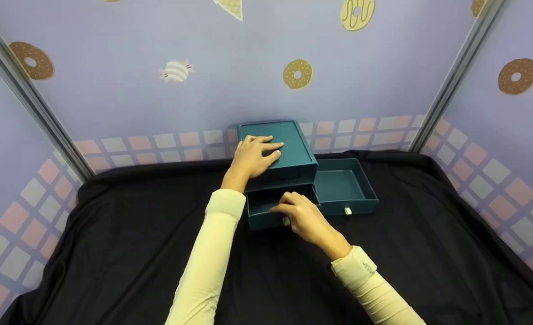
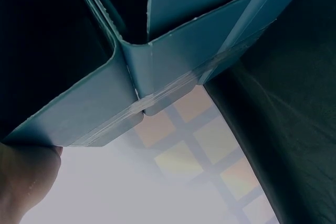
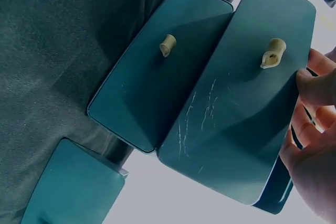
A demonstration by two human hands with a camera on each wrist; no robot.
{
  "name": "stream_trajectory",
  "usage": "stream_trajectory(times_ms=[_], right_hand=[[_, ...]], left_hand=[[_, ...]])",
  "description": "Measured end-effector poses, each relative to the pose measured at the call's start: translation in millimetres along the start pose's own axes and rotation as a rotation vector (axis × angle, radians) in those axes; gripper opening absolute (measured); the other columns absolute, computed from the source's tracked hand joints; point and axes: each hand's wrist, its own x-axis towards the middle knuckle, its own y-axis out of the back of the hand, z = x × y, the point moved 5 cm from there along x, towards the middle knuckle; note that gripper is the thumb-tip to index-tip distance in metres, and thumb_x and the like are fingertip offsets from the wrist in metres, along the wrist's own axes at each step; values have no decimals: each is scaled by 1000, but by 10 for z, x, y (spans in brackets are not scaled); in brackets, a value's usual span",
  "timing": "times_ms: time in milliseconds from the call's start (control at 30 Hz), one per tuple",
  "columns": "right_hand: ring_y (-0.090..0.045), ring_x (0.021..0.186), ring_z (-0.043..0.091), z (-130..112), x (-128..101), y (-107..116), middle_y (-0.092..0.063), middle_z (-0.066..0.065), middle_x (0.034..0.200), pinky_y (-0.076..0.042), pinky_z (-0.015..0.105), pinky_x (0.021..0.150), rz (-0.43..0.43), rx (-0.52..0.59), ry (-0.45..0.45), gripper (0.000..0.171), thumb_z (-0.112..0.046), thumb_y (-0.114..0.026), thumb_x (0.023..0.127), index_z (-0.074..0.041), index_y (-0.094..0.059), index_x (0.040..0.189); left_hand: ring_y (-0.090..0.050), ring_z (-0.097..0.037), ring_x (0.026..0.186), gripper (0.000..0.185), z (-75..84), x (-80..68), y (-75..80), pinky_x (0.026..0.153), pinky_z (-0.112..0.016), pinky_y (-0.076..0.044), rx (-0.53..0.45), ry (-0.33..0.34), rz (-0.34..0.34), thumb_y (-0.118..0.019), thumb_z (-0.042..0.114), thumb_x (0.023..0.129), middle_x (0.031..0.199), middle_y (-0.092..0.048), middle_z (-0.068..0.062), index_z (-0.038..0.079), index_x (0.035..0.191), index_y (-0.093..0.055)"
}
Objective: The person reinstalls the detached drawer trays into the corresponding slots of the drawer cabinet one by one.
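A teal drawer box (image 1: 293,135) stands on black cloth at the back of the table. My left hand (image 1: 259,153) lies flat on its lid with straight fingers; the left wrist view shows only the box's corner (image 2: 173,56) and a bit of that hand (image 2: 23,177). The lower drawer (image 1: 262,203) is pulled partly out. My right hand (image 1: 289,210) grips its front panel (image 3: 236,108), thumb on the face near the beige loop pull (image 3: 273,53), fingers curled behind. A second drawer (image 1: 341,185) sits out of the box, to the right.
The loose drawer's front (image 3: 152,77) carries its own loop pull (image 1: 348,211) and lies beside the held drawer. Black cloth (image 1: 135,234) covers the table. Purple walls printed with doughnuts close in the back and both sides.
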Motion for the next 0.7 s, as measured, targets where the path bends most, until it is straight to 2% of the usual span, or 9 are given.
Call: stream_trajectory(times_ms=[200, 500, 700], right_hand=[[-60, 85, 18, -7, -16, 3, -64, 1, 99, -54, 36, 75, 16, 9, -51, 37, 14, -67, 90, -15, -83, 106], [-62, 86, 20, 20, 56, -6, -65, 0, 96, -54, 38, 78, -32, 34, -149, 36, 12, -74, 85, -16, -84, 105], [-61, 85, 20, 30, 60, -29, -64, -1, 95, -54, 39, 78, -29, 35, -171, 39, 14, -74, 83, -16, -85, 105]], left_hand=[[-36, -29, 152, 42, 18, 4, -19, 130, -55, -21, -3, -6, -7, -52, 49, 111, 168, -43, 3, 41, 152, -59], [-36, -29, 152, 42, 0, 10, 10, 131, -56, -19, -3, 0, 1, -52, 49, 111, 168, -43, 4, 42, 151, -59], [-36, -29, 153, 42, -12, 13, -4, 130, -55, -20, -1, 3, -6, -51, 50, 111, 168, -43, 5, 42, 151, -59]])
